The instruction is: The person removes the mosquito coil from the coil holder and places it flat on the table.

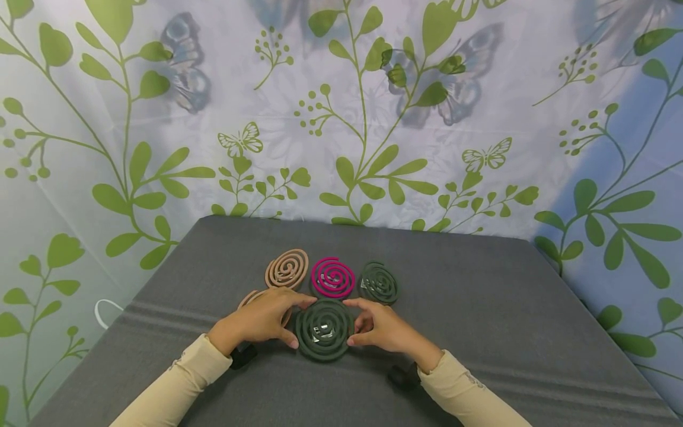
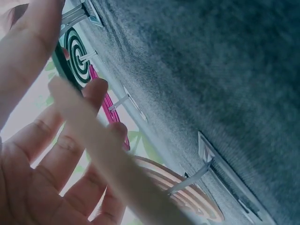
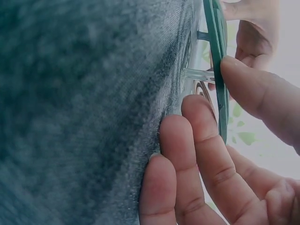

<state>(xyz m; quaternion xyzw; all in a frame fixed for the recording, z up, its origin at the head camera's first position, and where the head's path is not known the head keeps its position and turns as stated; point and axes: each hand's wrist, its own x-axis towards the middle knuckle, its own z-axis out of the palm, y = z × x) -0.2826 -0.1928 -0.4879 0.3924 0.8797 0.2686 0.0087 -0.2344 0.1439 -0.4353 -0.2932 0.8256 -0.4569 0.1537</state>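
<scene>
In the head view a dark green mosquito coil [image 1: 337, 335] lies flat near the middle of the table, a shiny stand showing at its centre. My left hand [image 1: 264, 317] holds its left rim, thumb at the front and index finger at the back. On the opposite side my right hand [image 1: 386, 327] holds the right rim the same way. Seen from the right wrist, the green coil [image 3: 220, 70] sits above the cloth on a clear peg [image 3: 199, 75], my thumb touching its edge. A tan coil [image 1: 251, 296] is partly hidden behind my left hand.
Behind stand another tan coil [image 1: 287, 268], a magenta coil [image 1: 333, 277] and a second green coil [image 1: 379, 283]. Clear stands [image 2: 206, 164] lift coils off the grey cloth [image 1: 480, 308]. A leaf-patterned curtain [image 1: 341, 118] hangs behind the table.
</scene>
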